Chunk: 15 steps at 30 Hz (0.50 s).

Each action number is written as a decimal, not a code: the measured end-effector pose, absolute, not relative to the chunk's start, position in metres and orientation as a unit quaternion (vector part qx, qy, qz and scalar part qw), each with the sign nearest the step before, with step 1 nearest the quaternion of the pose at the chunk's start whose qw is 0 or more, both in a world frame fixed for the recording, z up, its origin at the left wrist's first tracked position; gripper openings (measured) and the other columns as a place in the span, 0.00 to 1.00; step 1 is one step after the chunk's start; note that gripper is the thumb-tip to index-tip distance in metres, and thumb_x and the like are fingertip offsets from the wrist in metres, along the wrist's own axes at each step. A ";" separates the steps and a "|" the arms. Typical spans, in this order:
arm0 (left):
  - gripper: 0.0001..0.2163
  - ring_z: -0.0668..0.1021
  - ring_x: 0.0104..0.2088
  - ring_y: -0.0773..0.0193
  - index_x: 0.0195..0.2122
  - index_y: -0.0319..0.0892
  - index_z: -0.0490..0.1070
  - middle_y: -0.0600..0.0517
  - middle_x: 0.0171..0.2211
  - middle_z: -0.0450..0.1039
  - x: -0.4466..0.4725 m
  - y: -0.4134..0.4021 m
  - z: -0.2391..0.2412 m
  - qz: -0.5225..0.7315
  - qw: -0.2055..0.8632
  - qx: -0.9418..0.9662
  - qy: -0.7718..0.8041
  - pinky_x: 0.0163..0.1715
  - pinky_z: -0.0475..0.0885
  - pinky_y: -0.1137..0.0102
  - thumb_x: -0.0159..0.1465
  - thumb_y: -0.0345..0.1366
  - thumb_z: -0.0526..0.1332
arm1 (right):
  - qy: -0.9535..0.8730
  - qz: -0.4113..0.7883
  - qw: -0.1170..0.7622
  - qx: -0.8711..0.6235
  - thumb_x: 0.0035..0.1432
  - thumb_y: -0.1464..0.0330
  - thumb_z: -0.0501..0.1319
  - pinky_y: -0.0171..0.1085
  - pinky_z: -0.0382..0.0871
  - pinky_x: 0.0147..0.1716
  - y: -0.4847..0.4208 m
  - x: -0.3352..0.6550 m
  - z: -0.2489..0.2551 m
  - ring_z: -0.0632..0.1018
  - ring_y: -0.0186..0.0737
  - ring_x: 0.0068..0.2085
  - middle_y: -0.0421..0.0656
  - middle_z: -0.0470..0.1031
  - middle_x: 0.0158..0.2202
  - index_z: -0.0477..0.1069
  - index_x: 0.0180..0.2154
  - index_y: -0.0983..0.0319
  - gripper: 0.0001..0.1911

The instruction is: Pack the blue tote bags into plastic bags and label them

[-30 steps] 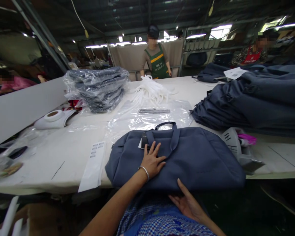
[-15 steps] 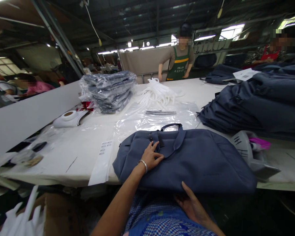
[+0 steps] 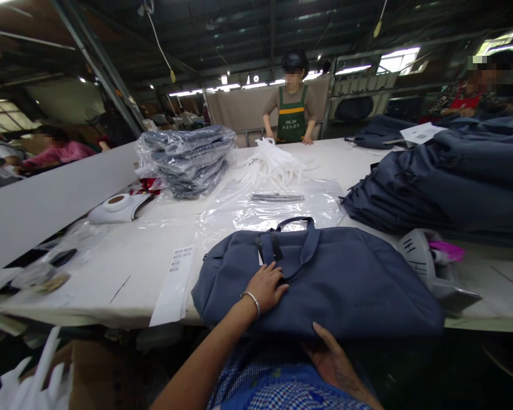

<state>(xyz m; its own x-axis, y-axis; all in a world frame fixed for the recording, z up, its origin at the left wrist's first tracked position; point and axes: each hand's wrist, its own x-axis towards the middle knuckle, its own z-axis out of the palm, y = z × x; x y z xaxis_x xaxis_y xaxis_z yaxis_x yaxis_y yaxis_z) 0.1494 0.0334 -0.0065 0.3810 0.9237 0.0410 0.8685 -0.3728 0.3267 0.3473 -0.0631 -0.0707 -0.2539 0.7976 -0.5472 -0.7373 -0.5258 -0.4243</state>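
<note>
A dark blue duffel bag [image 3: 346, 279] lies on its side across the table's front edge, its carry handle [image 3: 310, 245] folded over the upper panel. My left hand [image 3: 265, 287], with a silver bangle at the wrist, rests palm down on the bag, thumb apart from the fingers. Just beyond its fingertips are a black hang tag [image 3: 270, 249] and a sliver of white by the handle strap. My right hand [image 3: 331, 356] is at the bag's near lower edge, thumb against the front and the other fingers partly hidden beneath, holding that edge.
Clear plastic bags [image 3: 239, 215] lie behind the duffel. White strips [image 3: 276, 162] and wrapped bags [image 3: 188, 162] stand farther back. More blue bags [image 3: 444, 182] and a grey bin [image 3: 419, 256] are at right. A label sheet [image 3: 173, 287] lies left. A co-worker [image 3: 291, 108] stands opposite.
My left hand has drawn slightly back toward me, and the black tag now shows more fully. My right hand keeps its place on the bag's edge. The co-worker opposite has shifted left.
</note>
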 end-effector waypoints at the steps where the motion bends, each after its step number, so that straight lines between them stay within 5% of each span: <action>1: 0.18 0.64 0.64 0.49 0.51 0.38 0.72 0.43 0.59 0.70 0.150 0.032 -0.005 0.108 0.130 0.821 0.545 0.65 0.57 0.53 0.67 0.44 0.56 | -0.048 0.795 0.483 -0.363 0.51 0.63 0.71 0.48 0.74 0.54 -0.064 0.346 -0.068 0.75 0.48 0.56 0.39 0.75 0.54 0.68 0.56 0.53 0.30; 7: 0.21 0.63 0.65 0.49 0.52 0.39 0.71 0.43 0.59 0.69 0.151 0.028 0.001 0.101 0.148 0.818 0.546 0.65 0.56 0.53 0.66 0.49 0.55 | -0.091 0.795 0.497 -0.335 0.53 0.60 0.69 0.51 0.72 0.56 -0.062 0.339 -0.055 0.71 0.49 0.59 0.38 0.72 0.58 0.67 0.57 0.50 0.30; 15: 0.25 0.64 0.64 0.50 0.60 0.45 0.65 0.49 0.60 0.68 0.161 0.022 0.041 0.131 0.179 0.802 0.555 0.64 0.60 0.54 0.68 0.53 0.49 | -0.112 0.742 0.544 -0.374 0.46 0.69 0.73 0.47 0.74 0.55 -0.042 0.341 -0.007 0.75 0.48 0.55 0.40 0.77 0.51 0.71 0.55 0.57 0.32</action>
